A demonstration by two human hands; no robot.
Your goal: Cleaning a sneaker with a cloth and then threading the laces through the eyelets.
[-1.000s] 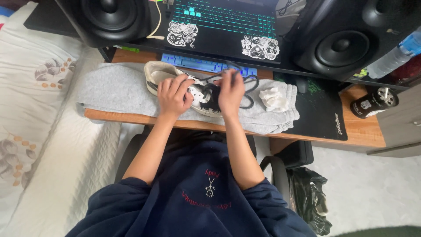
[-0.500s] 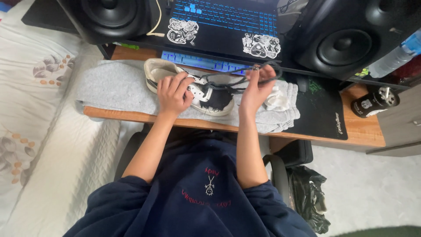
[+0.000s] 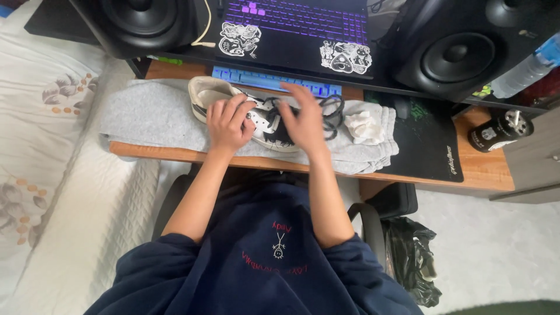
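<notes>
Left hand grips the white canvas sneaker, hiding its middle; blurred right hand, fingers spread wide, covers the black laces.

A private room in a home is shown, most likely a bedroom that is also used as a computer corner. A bed with a white quilt and a flower-printed cover is seen just beside the wooden worktop. On the worktop a laptop with a purple-lit keyboard is placed between two large black speakers, and a black mouse mat is laid at the right. A grey cloth is spread over the worktop, and a worn sneaker is lying on it. A water bottle and a black plastic bag on the pale floor are also seen.
</notes>
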